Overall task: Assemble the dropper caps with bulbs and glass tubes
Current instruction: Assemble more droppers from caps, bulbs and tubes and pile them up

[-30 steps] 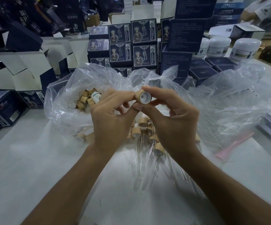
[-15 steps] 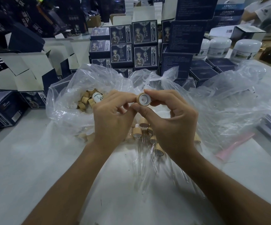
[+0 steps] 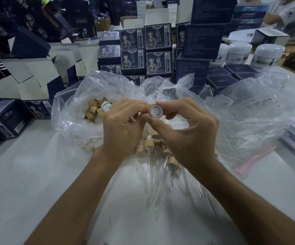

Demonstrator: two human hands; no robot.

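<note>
- Head view: a bamboo-coloured dropper cap (image 3: 155,110) is being held up above the white table (image 3: 28,183), its open white-lined underside turned toward the camera.
- The cap is being pinched by the right hand (image 3: 187,137) between thumb and forefinger, the remaining fingers curled beneath.
- The cap's left edge is being touched by the fingertips of the left hand (image 3: 123,131), whose fingers are bent inward; whether anything else is being held in it cannot be told.
- Finished droppers (image 3: 158,156), caps fitted with glass tubes, are being kept in a loose pile on the table directly below the hands.
- More loose caps (image 3: 94,112) are being stored in a clear plastic bag (image 3: 83,103) just behind the left hand.
- Dark blue printed boxes (image 3: 145,50) and white jars (image 3: 239,53) are being stacked along the far side.
</note>
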